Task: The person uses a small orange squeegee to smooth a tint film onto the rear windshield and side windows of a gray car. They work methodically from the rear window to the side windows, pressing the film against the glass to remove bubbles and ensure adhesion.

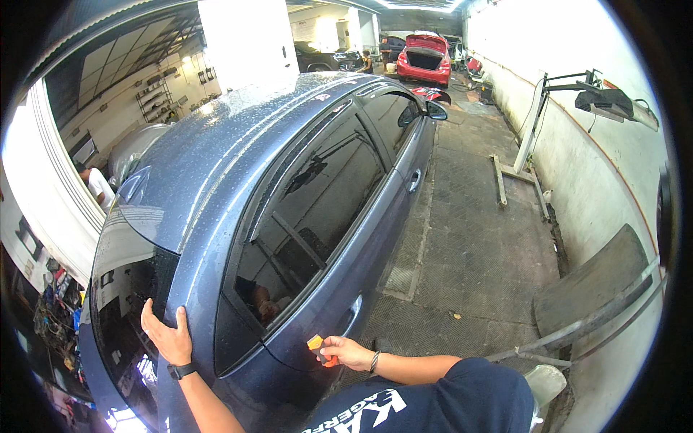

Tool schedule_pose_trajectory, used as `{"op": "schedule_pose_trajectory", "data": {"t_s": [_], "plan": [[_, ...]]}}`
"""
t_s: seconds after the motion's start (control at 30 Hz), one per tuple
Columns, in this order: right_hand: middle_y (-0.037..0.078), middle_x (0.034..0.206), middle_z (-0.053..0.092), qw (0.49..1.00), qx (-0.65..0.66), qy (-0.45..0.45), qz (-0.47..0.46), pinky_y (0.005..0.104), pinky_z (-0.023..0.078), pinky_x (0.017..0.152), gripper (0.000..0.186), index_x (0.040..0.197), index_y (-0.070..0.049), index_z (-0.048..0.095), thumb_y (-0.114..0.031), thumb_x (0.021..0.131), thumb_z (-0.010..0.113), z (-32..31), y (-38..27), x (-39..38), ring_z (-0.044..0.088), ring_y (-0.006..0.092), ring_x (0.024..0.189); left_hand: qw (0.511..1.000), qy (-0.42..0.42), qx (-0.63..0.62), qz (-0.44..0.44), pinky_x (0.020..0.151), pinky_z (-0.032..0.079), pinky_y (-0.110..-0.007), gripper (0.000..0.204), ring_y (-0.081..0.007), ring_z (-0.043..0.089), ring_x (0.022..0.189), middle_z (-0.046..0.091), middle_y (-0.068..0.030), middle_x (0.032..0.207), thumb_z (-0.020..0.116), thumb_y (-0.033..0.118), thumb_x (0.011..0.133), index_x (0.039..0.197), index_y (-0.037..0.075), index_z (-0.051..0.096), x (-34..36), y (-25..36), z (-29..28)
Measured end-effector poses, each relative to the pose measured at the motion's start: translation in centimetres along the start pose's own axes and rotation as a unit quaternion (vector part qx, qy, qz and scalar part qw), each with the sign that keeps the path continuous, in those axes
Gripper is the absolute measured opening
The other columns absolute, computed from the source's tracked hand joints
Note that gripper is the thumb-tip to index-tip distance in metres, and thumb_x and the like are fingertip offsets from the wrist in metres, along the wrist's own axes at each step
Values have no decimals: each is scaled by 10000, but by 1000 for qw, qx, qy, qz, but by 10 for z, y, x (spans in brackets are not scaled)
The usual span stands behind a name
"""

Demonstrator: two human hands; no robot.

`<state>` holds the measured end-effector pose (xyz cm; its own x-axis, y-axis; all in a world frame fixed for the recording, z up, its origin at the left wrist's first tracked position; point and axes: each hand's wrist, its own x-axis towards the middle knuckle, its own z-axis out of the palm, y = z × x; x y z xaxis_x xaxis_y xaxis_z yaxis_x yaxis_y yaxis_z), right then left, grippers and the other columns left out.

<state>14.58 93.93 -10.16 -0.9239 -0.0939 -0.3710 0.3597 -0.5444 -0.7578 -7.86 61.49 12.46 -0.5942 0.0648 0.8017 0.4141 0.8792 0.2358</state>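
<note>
A dark blue car [198, 187], its paint speckled with water drops, fills the middle and left. My left hand [167, 335], wearing a black watch, is raised at the rear pillar [189, 278] beside the dark rear glass [119, 296], fingers spread, seemingly touching the car. My right hand [343, 353] grips a small orange, yellow and black hand tool [318, 346] close to the rear side panel, below the tinted rear side window [303, 216]. A silver door handle [351, 317] is just above and right of that hand.
A metal stand with a lamp [606, 105] stands by the right wall. A dark panel and metal frame [588, 289] lean at the lower right. A walkway [469, 238] runs alongside the car toward a red car [424, 61] with open trunk. People [97, 186] are in the background left and rear.
</note>
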Motion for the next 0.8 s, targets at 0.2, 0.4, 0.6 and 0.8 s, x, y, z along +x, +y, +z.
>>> {"op": "schedule_pose_trajectory", "data": {"t_s": [0.2,0.4,0.6,0.8], "plan": [[54,1137,708,1000,-11,-9,-13,315,592,909,220,1254,-56,628,-185,1078,651,0,-5,2,701,139,1030,1000,5,-2,-4,1225,328,-495,755,-393,448,1438,539,-196,1513,806,324,915,1525,14,485,2,4,0],[52,1083,747,997,32,-18,-66,332,606,861,207,1246,-96,667,-199,1067,655,-4,-42,10,717,150,987,1000,8,-4,25,1212,342,-517,767,-412,468,1413,549,-224,1486,816,350,906,1507,0,494,5,1,-2],[37,1125,744,980,195,-40,-26,346,568,837,200,1216,-131,684,-270,1075,656,15,-99,57,705,168,933,1000,-4,8,7,1214,355,-492,765,-396,463,1428,548,-217,1500,808,393,920,1509,10,507,4,1,4],[42,980,747,954,289,-65,42,337,593,794,237,1068,-105,684,-334,1089,625,80,-102,93,718,168,883,1000,-12,24,5,1222,347,-487,764,-387,459,1432,546,-203,1508,807,396,920,1512,15,509,4,0,3]]}}
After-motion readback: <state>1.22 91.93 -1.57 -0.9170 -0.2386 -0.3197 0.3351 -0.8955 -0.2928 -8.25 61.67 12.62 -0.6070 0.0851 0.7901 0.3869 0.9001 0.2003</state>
